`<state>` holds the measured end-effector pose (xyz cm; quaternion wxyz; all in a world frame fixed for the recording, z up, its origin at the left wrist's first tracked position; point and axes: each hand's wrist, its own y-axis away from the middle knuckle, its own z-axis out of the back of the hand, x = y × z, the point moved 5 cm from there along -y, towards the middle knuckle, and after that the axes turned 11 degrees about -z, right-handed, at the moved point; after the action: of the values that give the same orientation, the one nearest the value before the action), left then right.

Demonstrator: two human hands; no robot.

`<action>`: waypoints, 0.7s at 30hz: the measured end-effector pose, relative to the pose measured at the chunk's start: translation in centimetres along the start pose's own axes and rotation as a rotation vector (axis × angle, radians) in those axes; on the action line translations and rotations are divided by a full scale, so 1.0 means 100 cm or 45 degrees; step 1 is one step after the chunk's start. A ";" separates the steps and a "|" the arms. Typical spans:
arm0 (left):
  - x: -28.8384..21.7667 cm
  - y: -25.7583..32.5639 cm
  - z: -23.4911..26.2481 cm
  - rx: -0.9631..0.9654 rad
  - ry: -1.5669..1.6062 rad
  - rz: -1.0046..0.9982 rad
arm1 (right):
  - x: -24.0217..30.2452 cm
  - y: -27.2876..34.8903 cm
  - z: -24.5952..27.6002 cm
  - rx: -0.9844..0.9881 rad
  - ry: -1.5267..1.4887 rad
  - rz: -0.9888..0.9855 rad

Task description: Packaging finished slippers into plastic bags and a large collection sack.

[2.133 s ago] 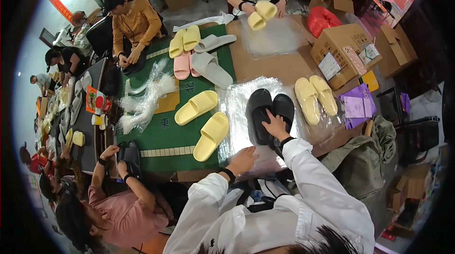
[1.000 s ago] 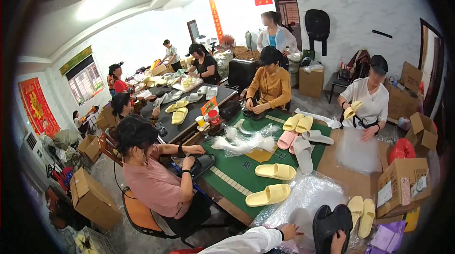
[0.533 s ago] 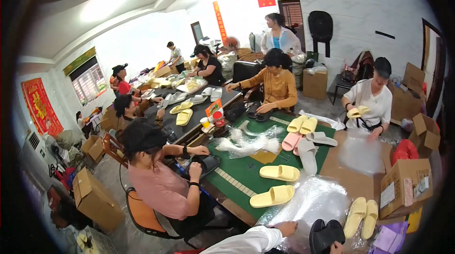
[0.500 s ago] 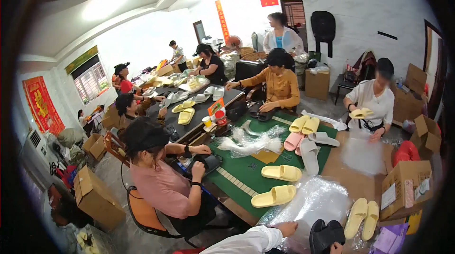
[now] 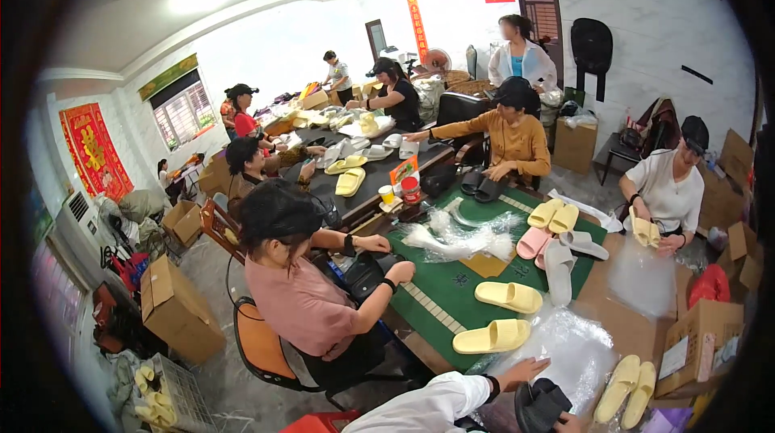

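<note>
At the table's near edge, my left hand (image 5: 523, 372) lies on a stack of clear plastic bags (image 5: 570, 343), its fingers stretched out. My right hand (image 5: 568, 423), partly cut off by the lower edge, grips a pair of black slippers (image 5: 542, 404) close beside the left hand. The slippers are held together over the bags. Two yellow slippers (image 5: 492, 336) lie apart on the green mat (image 5: 440, 282) beyond my left hand. Another yellow pair (image 5: 626, 389) sits to the right of my right hand.
Grey slippers (image 5: 559, 271) and a pink pair (image 5: 533, 244) lie farther up the mat. A cardboard box (image 5: 701, 344) stands at the right. Co-workers sit around both tables; one on the left handles a black slipper (image 5: 373, 276), one at right holds yellow slippers (image 5: 644, 230).
My view has turned slightly left. My left hand has reached farther over the plastic bags, and the black slippers have shifted left toward it. The co-worker at right has brought both hands to the yellow slippers.
</note>
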<state>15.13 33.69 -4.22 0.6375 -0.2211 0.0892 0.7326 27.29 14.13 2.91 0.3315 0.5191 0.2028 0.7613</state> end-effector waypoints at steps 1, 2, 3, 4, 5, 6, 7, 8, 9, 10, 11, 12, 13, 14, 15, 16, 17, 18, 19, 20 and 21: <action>-0.003 0.000 0.014 0.000 0.000 -0.002 | -0.022 -0.027 -0.002 -0.055 0.058 0.094; -0.010 0.003 0.030 -0.043 -0.116 -0.042 | -0.035 -0.043 -0.004 -0.112 0.111 0.183; -0.016 0.007 0.039 -0.087 -0.232 -0.085 | -0.039 -0.047 -0.004 -0.119 0.104 0.177; -0.015 0.013 0.042 -0.166 -0.288 -0.117 | -0.029 -0.044 -0.005 -0.151 0.155 0.185; -0.016 0.015 0.040 -0.158 -0.286 -0.130 | -0.018 -0.041 -0.005 -0.185 0.206 0.191; -0.015 0.016 0.041 -0.173 -0.285 -0.044 | 0.001 -0.023 -0.008 -0.197 0.065 0.199; -0.015 0.018 0.043 -0.189 -0.284 0.045 | -0.001 -0.022 -0.010 -0.210 0.052 0.189; -0.018 0.020 0.041 -0.085 -0.333 0.038 | -0.003 -0.022 -0.010 -0.292 -0.018 0.166; -0.023 0.022 0.042 -0.080 -0.331 0.025 | -0.005 -0.024 -0.009 -0.371 -0.084 0.146; -0.030 0.022 0.041 -0.022 -0.312 0.004 | -0.027 -0.047 -0.009 -0.390 0.066 0.225; -0.034 0.020 0.037 0.036 -0.293 -0.015 | -0.036 -0.061 -0.017 -0.406 0.058 0.216; -0.037 0.020 0.030 0.007 -0.286 -0.053 | -0.040 -0.070 -0.022 -0.484 0.071 0.252; -0.044 0.017 0.036 0.020 -0.272 -0.081 | -0.040 -0.070 -0.026 -0.564 0.080 0.275; -0.049 0.016 0.039 0.112 -0.228 -0.085 | -0.040 -0.074 -0.031 -0.598 0.084 0.252; -0.054 0.015 0.043 0.203 -0.192 -0.083 | -0.032 -0.072 -0.035 -0.628 0.089 0.237; -0.055 0.013 0.044 0.181 -0.236 -0.128 | -0.027 -0.071 -0.038 -0.689 0.118 0.314; -0.056 0.009 0.043 0.199 -0.228 -0.163 | -0.027 -0.069 -0.035 -0.714 0.099 0.287; -0.057 0.008 0.043 0.197 -0.185 -0.173 | -0.013 -0.061 -0.033 -0.713 0.098 0.211; -0.058 0.008 0.045 0.196 -0.144 -0.175 | -0.008 -0.056 -0.035 -0.704 0.098 0.140; -0.064 0.010 0.048 0.176 -0.124 -0.249 | -0.013 -0.060 -0.036 -0.820 0.159 0.236; -0.068 0.012 0.050 0.204 -0.115 -0.278 | -0.010 -0.060 -0.038 -0.836 0.134 0.206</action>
<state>13.56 29.47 2.98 0.7324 -0.1448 0.0939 0.6586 25.82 17.70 -3.08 0.4084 0.3591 -0.0780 0.8356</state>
